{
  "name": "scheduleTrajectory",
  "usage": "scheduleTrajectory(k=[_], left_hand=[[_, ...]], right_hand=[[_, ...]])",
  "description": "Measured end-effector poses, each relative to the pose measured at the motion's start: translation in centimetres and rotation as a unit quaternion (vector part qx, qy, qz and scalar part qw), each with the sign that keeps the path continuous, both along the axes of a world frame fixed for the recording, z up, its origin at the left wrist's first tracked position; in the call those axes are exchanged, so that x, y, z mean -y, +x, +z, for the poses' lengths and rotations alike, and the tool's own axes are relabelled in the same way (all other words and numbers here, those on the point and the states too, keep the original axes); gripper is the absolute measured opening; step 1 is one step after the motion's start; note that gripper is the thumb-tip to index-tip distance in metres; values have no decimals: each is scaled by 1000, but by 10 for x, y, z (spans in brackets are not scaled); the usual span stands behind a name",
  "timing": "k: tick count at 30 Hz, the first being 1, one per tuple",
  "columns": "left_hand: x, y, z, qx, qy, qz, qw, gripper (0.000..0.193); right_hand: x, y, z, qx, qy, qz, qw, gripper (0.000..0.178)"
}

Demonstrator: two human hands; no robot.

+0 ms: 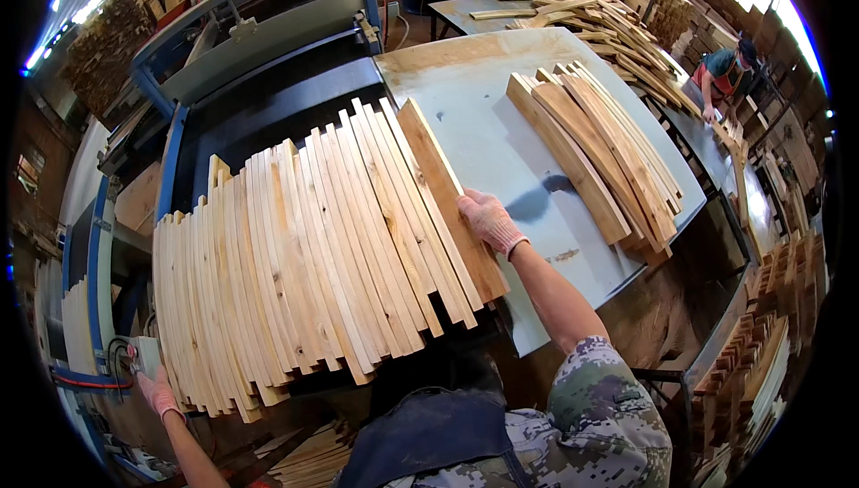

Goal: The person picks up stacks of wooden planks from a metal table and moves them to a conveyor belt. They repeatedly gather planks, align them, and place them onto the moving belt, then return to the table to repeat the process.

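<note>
A row of pale wooden strips [309, 246] lies side by side in front of me on a dark machine bed. At its right end is a browner, wider wooden board [447, 202]. My right hand [490, 220], in a pinkish knit glove, is closed at the right edge of this board, its fingertips partly hidden. My left hand [159, 391], gloved alike, is at the lower left beside the strips. Its thumb and fingers are apart, next to a small control box [143, 356] with a red button; whether it touches the box I cannot tell.
Several wooden boards [595, 157] lie on the pale metal table [465, 76] to the right. A blue-framed machine [259, 27] stands behind the strips. Loose wood [617, 41] is heaped at the back. A co-worker [720, 76] handles wood at the far right; stacked pieces [752, 336] stand nearer.
</note>
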State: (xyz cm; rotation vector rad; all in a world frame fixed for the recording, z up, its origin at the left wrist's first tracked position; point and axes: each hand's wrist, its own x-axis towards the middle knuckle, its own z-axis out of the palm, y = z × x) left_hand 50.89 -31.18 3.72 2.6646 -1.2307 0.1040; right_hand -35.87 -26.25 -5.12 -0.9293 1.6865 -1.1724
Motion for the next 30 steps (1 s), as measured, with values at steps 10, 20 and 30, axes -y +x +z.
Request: scheduleTrajectory(k=[10, 20, 30], left_hand=[[-6, 23, -10, -61, -56, -19, 996, 86], [5, 14, -1, -60, -48, -1, 997, 76], [-45, -20, 12, -151, -150, -41, 976, 73]], right_hand=[[-31, 22, 98, -376, 137, 27, 916, 35], [-69, 6, 112, -498, 167, 5, 851, 27], [-90, -4, 64, -509, -17, -16, 860, 26]])
